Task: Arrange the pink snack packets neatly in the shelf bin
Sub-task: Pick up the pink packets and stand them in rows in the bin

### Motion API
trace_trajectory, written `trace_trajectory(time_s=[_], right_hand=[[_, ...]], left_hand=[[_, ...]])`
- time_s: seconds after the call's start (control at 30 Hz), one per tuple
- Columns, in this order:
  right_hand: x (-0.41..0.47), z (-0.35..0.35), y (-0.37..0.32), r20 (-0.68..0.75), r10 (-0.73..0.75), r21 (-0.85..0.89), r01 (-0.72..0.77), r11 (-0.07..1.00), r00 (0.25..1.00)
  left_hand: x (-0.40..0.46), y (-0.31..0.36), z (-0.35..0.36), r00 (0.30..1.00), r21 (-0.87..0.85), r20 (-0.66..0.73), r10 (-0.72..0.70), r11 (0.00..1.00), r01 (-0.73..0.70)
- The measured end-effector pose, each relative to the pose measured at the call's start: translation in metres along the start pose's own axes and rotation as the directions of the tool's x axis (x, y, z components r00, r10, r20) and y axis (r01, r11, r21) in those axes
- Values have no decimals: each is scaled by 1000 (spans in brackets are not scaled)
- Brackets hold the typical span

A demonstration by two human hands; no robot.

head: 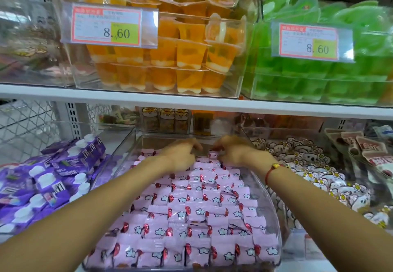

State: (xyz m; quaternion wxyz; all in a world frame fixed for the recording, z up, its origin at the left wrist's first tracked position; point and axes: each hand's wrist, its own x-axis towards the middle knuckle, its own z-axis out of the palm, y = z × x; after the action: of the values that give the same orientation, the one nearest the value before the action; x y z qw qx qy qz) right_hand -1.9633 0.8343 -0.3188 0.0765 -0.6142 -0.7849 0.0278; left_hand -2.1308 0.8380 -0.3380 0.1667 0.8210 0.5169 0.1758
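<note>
A clear plastic bin on the lower shelf is filled with pink snack packets printed with white flowers and red marks, lying in overlapping rows. Both my arms reach over the rows to the bin's far end. My left hand is blurred, its fingers curled down onto packets at the back. My right hand, with a red cord bracelet at the wrist, lies beside it, fingers bent over a pink packet. The blur hides whether either hand actually grips a packet.
Purple drink pouches fill the bin to the left, white flower-print packets the bin to the right. The white shelf board hangs just above my hands, carrying bins of orange jelly cups and green jelly cups.
</note>
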Motion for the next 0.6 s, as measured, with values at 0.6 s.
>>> trace_trajectory(time_s=[0.6], right_hand=[[-120,-1,5,-335,209,247,-128,960,919]], left_hand=[[11,11,12,987,63,150,50,996,-60]])
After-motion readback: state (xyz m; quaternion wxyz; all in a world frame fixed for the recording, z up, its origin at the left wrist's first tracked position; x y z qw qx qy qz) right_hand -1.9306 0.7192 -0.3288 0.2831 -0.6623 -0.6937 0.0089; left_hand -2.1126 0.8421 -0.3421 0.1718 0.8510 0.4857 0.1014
